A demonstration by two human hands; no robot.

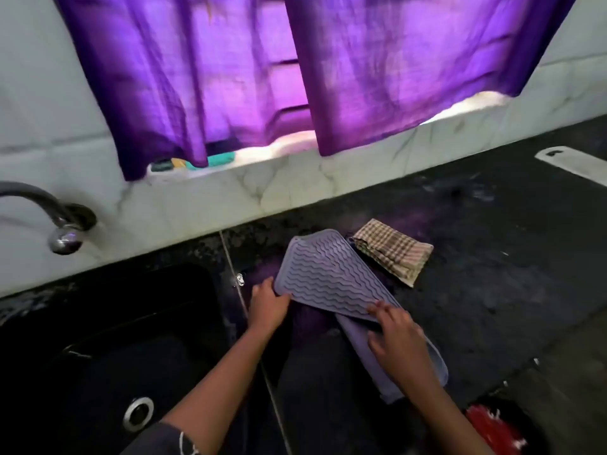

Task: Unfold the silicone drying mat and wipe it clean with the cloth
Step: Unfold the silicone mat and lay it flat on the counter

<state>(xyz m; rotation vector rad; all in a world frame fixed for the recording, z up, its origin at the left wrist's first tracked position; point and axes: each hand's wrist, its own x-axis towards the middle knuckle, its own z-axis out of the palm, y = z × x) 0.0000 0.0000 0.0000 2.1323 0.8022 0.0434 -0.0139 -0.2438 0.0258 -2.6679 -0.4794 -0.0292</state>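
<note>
Both forearms reach in from the bottom edge over a dark countertop (492, 274). The left hand (267, 305) grips the near left corner of the silicone drying mat (328, 274), fingers curled round its edge. The right hand (394, 336) lies on the mat's near end with its fingers spread, the fingertips on the edge of the ridged flap and the thumb on the smooth layer below. Whether it pinches or only presses, I cannot tell.

The lavender mat is still partly folded, its wavy-ribbed flap lying on the counter just right of the black sink (98, 323). A folded checked cloth (392, 251) lies just beside the mat's far right edge, with neither hand on it.

A tap (49, 211) juts from the pale tiled wall, and purple curtains (230, 77) hang above.
</note>
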